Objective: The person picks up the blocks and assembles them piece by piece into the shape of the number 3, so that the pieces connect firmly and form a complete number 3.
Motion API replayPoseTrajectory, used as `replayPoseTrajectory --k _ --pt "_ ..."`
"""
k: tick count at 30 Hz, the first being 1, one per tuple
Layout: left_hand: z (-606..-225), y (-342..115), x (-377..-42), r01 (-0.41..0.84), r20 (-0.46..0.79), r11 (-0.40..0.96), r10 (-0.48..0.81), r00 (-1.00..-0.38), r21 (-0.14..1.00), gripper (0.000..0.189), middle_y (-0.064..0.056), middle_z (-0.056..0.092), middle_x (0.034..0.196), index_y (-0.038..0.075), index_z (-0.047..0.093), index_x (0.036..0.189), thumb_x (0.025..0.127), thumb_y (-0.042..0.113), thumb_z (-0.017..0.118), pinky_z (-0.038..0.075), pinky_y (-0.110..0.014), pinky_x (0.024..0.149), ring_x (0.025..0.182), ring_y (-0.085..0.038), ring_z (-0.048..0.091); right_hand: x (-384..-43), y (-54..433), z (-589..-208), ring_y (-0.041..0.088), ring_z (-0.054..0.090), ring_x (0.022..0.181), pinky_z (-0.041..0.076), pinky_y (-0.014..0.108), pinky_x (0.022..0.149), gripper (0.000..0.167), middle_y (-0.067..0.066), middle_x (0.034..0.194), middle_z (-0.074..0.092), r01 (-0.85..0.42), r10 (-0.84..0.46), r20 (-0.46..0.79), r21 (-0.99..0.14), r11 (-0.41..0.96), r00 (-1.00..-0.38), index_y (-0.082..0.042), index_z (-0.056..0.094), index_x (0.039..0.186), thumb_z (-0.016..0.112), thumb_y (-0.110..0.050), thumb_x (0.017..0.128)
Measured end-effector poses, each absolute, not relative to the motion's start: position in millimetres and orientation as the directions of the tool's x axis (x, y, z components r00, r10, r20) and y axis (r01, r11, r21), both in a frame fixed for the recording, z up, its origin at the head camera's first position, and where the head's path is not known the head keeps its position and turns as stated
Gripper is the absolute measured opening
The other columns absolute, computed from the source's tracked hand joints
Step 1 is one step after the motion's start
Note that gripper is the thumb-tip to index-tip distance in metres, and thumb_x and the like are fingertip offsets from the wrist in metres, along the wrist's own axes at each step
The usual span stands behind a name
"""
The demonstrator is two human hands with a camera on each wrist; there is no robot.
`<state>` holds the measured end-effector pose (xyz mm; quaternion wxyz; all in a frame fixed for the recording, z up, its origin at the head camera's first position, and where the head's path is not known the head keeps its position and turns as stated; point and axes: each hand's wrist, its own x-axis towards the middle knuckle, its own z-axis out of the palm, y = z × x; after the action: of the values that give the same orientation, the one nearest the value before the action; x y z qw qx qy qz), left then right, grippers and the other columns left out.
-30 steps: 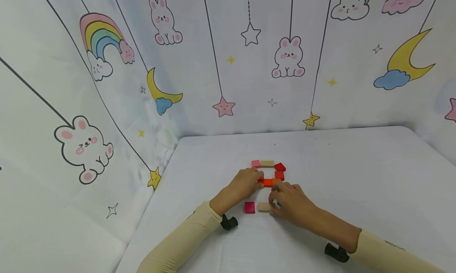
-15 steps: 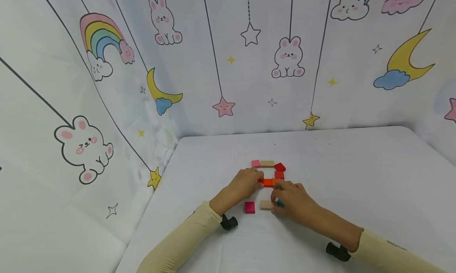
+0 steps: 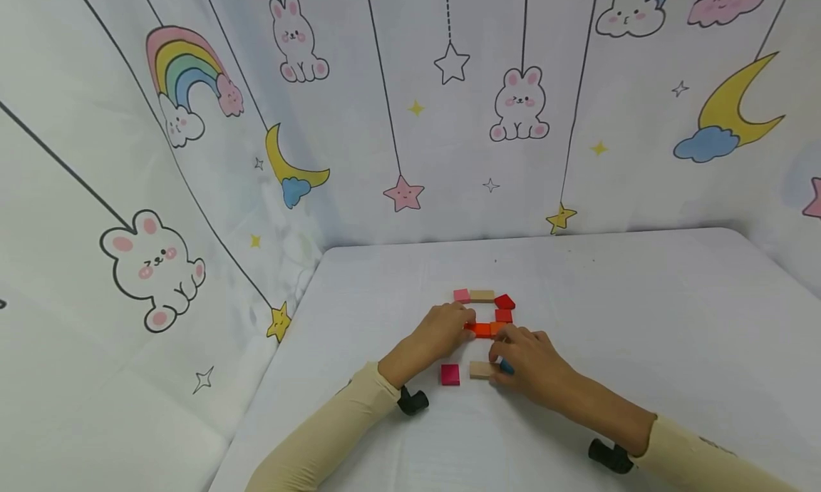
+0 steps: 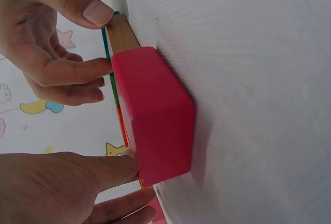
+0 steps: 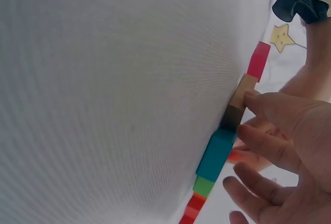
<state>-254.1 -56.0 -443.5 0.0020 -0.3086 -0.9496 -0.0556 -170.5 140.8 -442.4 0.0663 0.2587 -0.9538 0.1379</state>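
In the head view, my left hand (image 3: pixel 442 329) pinches the left end of an orange-red block (image 3: pixel 482 330) with thumb and fingers. An orange block (image 3: pixel 497 328) adjoins that on the right. My right hand (image 3: pixel 529 362) holds a tan block (image 3: pixel 482 370) between thumb and forefinger. Beside its right end, a blue block (image 5: pixel 216 154) is partly covered by the hand in the head view; a green block (image 5: pixel 204 186) lies beyond in the right wrist view. Left of the tan block, across a gap, sits a crimson block (image 3: pixel 450 375), large and near in the left wrist view.
At the back of the figure lie a pink block (image 3: pixel 462 296), another tan block (image 3: pixel 482 296) and a red five-sided block (image 3: pixel 504 302). A red block (image 3: pixel 504 316) stands below that one. White cloth covers the table (image 3: pixel 385 292), with a printed curtain (image 3: pixel 359 121) behind.
My right hand has shifted slightly right with the tan block, widening the gap from the crimson block. The blue block shows more beneath it. My left hand has stayed put.
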Motion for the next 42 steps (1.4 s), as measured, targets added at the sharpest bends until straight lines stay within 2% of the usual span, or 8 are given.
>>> replayPoseTrajectory --k 14,25,29,36,42 --pt "-442 -57 -253 0.587 0.038 0.802 0.587 -0.809 0.112 0.023 -0.001 0.074 0.114 0.016 0.075 0.118 0.099 0.030 0.076 0.056 -0.032 0.094 0.102 -0.016 0.067 -170 135 -440 0.022 0.061 0.105 0.053 0.058 0.091 0.031 0.001 0.110 0.062 -0.519 -0.476 0.216 -0.240 0.820 -0.853 -0.024 0.074 0.096 0.097 -0.032 0.076" --pt "-441 -56 -256 0.578 0.011 0.805 0.582 -0.813 0.133 0.021 0.002 0.074 0.109 0.018 0.074 0.117 0.099 0.028 0.077 0.054 -0.028 0.086 0.091 -0.012 0.060 -170 114 -437 0.022 0.060 0.112 0.052 0.056 0.092 0.033 0.003 0.113 0.066 -0.538 -0.499 0.205 -0.238 0.809 -0.842 -0.019 0.079 0.105 0.095 -0.032 0.078" --pt "-439 -57 -255 0.582 0.013 0.802 0.586 -0.810 0.132 0.018 0.000 0.074 0.110 0.017 0.074 0.116 0.100 0.026 0.076 0.055 -0.030 0.089 0.094 -0.014 0.063 -172 104 -439 0.023 0.060 0.116 0.052 0.055 0.092 0.039 0.004 0.119 0.067 -0.545 -0.515 0.179 -0.238 0.804 -0.838 -0.019 0.079 0.109 0.095 -0.033 0.077" --pt "-440 -59 -257 0.599 0.013 0.791 0.602 -0.798 0.125 0.016 -0.001 0.073 0.112 0.017 0.074 0.116 0.102 0.024 0.072 0.056 -0.032 0.091 0.097 -0.016 0.064 -169 90 -442 0.028 0.060 0.125 0.049 0.066 0.100 0.035 0.007 0.133 0.066 -0.537 -0.509 0.172 -0.261 0.802 -0.843 -0.017 0.080 0.107 0.094 -0.033 0.080" --pt "-440 -60 -258 0.605 0.007 0.788 0.608 -0.794 0.117 0.016 0.000 0.074 0.112 0.017 0.074 0.117 0.102 0.022 0.072 0.055 -0.030 0.091 0.097 -0.015 0.063 -166 83 -439 0.028 0.062 0.120 0.051 0.061 0.099 0.037 0.010 0.132 0.066 -0.546 -0.511 0.195 -0.238 0.803 -0.837 -0.014 0.080 0.106 0.096 -0.032 0.078"
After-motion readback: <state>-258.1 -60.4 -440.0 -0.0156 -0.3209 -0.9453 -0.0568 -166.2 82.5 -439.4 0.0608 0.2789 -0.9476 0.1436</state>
